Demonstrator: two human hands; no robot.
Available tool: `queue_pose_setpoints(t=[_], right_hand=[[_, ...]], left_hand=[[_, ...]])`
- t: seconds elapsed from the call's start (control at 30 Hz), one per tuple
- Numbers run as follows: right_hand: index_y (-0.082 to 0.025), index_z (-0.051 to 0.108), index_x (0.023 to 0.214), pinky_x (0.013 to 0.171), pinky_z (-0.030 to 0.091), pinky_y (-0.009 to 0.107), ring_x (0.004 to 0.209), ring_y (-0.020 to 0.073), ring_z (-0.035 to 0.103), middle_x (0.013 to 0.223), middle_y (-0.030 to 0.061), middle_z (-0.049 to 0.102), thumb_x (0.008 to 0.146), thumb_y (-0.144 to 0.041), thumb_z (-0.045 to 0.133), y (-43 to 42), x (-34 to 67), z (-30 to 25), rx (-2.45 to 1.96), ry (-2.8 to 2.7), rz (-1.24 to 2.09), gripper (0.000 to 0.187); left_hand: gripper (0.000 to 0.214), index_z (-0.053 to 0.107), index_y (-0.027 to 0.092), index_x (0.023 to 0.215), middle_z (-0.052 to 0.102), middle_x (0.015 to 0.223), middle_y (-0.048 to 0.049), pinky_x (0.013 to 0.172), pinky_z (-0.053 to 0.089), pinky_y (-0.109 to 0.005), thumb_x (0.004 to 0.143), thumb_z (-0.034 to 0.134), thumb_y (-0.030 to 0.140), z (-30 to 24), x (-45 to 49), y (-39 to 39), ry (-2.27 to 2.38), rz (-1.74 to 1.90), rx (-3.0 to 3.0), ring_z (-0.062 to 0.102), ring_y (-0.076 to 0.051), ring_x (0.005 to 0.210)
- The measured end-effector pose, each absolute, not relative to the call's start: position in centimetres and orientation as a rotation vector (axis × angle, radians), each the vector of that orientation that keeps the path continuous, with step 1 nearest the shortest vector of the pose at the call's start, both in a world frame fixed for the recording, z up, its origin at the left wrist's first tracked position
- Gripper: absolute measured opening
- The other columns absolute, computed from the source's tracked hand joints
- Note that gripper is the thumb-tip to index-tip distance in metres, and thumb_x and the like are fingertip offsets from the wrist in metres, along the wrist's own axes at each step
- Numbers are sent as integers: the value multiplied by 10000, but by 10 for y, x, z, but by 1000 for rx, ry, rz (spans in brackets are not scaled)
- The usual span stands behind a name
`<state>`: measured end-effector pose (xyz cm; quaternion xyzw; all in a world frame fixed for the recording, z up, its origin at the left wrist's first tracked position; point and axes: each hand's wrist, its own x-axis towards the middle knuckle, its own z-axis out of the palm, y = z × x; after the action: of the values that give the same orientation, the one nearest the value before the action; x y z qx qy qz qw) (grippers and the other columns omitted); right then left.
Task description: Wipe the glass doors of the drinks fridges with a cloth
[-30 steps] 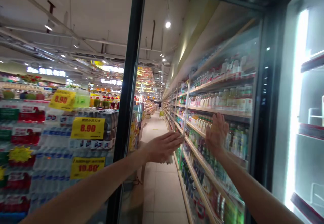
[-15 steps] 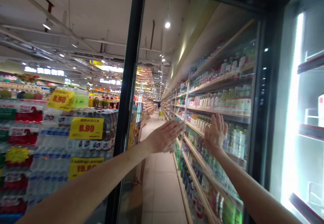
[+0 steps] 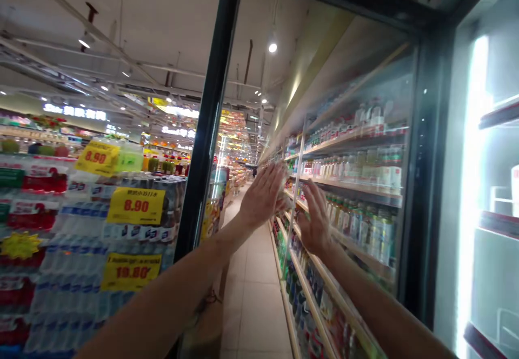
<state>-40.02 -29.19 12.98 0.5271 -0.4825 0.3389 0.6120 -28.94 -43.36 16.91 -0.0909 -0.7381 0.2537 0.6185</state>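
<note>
Supermarket aisle, glass cooler door [image 3: 357, 67]. Left hand [image 3: 263, 194] rose toward 12 o'clock, right hand [image 3: 314, 224] slid toward 9. Both spread flat, gripping nothing.

Two bare hands: one left hand [image 3: 263, 194], one right hand [image 3: 316, 223]. One glass door [image 3: 205, 148] with a black frame. Three yellow price signs (two marked 8.90, one 19.80): top sign [image 3: 98, 157], middle sign [image 3: 135, 206], bottom sign [image 3: 128, 271]. One yellow star sticker [image 3: 20, 244]. Bottles [image 3: 365, 224] on the shelves [image 3: 348, 137] are too many and too blurred to count.
</note>
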Motion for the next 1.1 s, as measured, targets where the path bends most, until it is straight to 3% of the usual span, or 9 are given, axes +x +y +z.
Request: queue_pose_setpoints(t=[0.1, 0.2, 0.3, 0.4, 0.6, 0.73, 0.9, 1.0, 1.1], right_hand=[[-217, -16, 1453, 1073, 331, 431, 1374, 192, 231, 1494, 98, 226, 902, -262, 252, -323, -364, 146, 1436, -1069, 885, 615], [-183, -27, 1454, 1077, 314, 425, 1373, 184, 225, 1470, 116, 274, 918, -307, 198, -341, -354, 153, 1445, -1142, 832, 595], [-184, 120, 1449, 1085, 273, 435, 1383, 200, 187, 1470, 110, 277, 916, -381, 225, -345, -357, 151, 1406, -1172, 693, 578], [-190, 261, 1410, 1094, 227, 443, 1387, 203, 158, 1469, 86, 293, 905, -410, 277, -346, -358, 149, 1329, -1192, 592, 551], [-251, 349, 1361, 1089, 138, 531, 1383, 219, 174, 1451, 62, 340, 896, -341, 330, -315, -395, 161, 1121, -1312, 456, 473], [-274, 276, 1391, 1049, 175, 601, 1372, 249, 210, 1485, 75, 265, 881, -295, 321, -236, -472, 157, 793, -1545, 682, 513], [-181, 191, 1430, 969, 230, 679, 1358, 349, 213, 1490, 205, 162, 859, -381, 355, -194, -518, 136, 306, -1602, 1125, 627], [-190, 249, 1415, 1006, 243, 620, 1375, 315, 185, 1489, 188, 186, 881, -354, 316, -237, -479, 125, 533, -1519, 965, 562], [-253, 331, 1374, 1055, 209, 561, 1382, 267, 187, 1486, 121, 239, 867, -325, 375, -289, -427, 118, 948, -1377, 597, 513]], left_hand=[[641, -78, 96, 1421, 295, 1450, -191, 1096, 301, -399, 922, 290, 258, 169, -294, -431, -1664, 511, -198, 192, -201, 1382], [599, -16, 91, 1426, 259, 1466, -188, 1116, 243, -433, 911, 261, 225, 171, -286, -437, -1677, 472, -115, 149, -226, 1390], [651, 88, 64, 1418, 265, 1461, -194, 1122, 216, -445, 871, 354, 295, 170, -269, -447, -1766, 507, -175, 159, -257, 1387], [760, 78, 64, 1423, 272, 1456, -202, 1109, 238, -454, 822, 436, 359, 166, -252, -456, -1799, 577, -287, 179, -267, 1383], [755, 38, 103, 1442, 269, 1466, -180, 1114, 191, -475, 852, 437, 352, 155, -244, -460, -1774, 602, -135, 173, -264, 1386], [701, 78, 156, 1450, 269, 1473, -139, 1127, 127, -473, 886, 426, 387, 142, -252, -457, -1716, 611, 50, 162, -253, 1388], [675, 94, 169, 1450, 259, 1477, -116, 1129, 108, -468, 896, 411, 386, 136, -258, -453, -1688, 585, 124, 193, -245, 1379], [677, 88, 171, 1451, 265, 1474, -114, 1126, 121, -465, 896, 415, 378, 137, -259, -455, -1667, 586, 113, 200, -243, 1377], [696, 61, 179, 1453, 263, 1475, -107, 1123, 138, -467, 894, 429, 370, 137, -259, -456, -1672, 589, 97, 206, -246, 1376]])
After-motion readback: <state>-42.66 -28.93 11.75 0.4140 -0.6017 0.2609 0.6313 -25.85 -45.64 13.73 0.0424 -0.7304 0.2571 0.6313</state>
